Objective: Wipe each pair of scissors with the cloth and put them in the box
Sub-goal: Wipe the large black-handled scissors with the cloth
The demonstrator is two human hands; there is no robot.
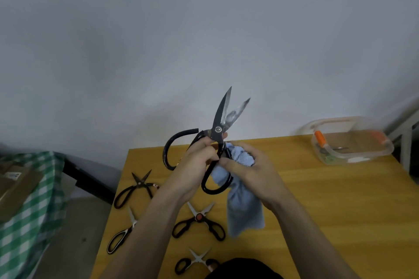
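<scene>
Two hands (pixel 199 154) (pixel 247 165) grip black steel scissors (pixel 218 130) and fluffy blue cloth (pixel 242 206).

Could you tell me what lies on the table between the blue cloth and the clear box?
Nothing: the head view shows only bare yellow table between the blue cloth and the clear box.

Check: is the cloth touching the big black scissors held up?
Touching. The head view shows the cloth, bunched in the right hand, pressed against the big scissors handle.

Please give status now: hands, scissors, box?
Left hand grips big scissors, blades open. Right hand holds cloth on handle. Box far right, path clear.
</scene>
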